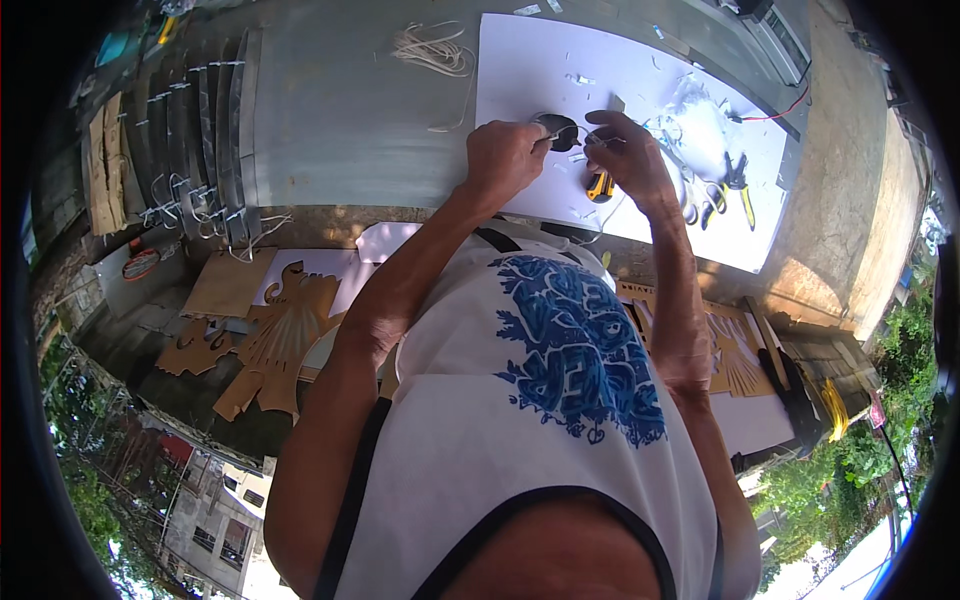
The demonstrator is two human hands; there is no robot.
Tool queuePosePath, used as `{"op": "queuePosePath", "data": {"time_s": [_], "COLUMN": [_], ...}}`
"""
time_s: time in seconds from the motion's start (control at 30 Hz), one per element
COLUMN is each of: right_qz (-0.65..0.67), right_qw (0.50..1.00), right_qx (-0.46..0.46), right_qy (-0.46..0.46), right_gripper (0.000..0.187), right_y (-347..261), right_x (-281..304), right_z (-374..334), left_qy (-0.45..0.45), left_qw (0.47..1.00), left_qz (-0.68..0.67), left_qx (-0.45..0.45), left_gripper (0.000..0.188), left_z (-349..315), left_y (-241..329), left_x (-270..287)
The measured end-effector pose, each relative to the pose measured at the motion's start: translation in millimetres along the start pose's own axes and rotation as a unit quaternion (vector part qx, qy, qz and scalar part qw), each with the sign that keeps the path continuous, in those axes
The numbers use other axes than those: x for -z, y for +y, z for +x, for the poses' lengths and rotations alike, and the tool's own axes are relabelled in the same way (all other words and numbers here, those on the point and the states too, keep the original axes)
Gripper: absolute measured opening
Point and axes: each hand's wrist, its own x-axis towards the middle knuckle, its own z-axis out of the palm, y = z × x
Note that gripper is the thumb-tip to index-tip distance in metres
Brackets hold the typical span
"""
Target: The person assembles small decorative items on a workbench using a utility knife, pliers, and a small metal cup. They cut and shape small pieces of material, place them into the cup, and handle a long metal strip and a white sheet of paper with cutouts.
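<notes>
Over a white sheet [540, 60] on the table, my two hands work close together. My left hand [503, 162] is closed in a pinch on the end of a thin white wire. Facing it, my right hand [632, 158] has its thumb and fingers drawn together near the same thin wire; what sits between its fingertips is too small to make out. A round black thing [558, 133], perhaps a tape roll, lies just beyond the left fingertips. Below the right fingers rests a yellow and black utility knife [600, 187], partly covered by that hand.
Yellow and black pliers [738, 190] and a clear plastic bag [697, 118] lie at the right. White cord [432, 50] is coiled on the grey tabletop [330, 120]. Dark strips with wires [190, 140] line the left. Cut brown board pieces [285, 330] lie below the table edge.
</notes>
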Motion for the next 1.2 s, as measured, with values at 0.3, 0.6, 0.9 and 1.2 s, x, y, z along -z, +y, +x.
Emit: {"op": "queuePosePath", "data": {"time_s": [0.3,0.6,0.9,1.2], "right_qz": [-0.014,-0.177,-0.213,-0.348], "right_qw": [0.998,0.963,0.954,0.926], "right_qx": [0.053,0.200,0.208,0.113], "right_qy": [-0.012,0.050,0.012,0.094], "right_gripper": [0.024,0.022,0.013,0.011], "right_y": [21,19,28,14], "right_x": [32,32,13,8], "right_z": [3,12,20,25], "left_qy": [-0.004,0.052,0.054,0.164], "left_qw": [0.996,0.995,0.990,0.984], "left_qz": [0.047,0.023,0.074,0.002], "left_qx": [-0.072,-0.082,-0.103,-0.069], "left_gripper": [0.009,0.006,0.007,0.029], "left_z": [-5,-8,-7,-19], "left_y": [10,21,22,28], "left_x": [-8,-13,-17,-25]}}
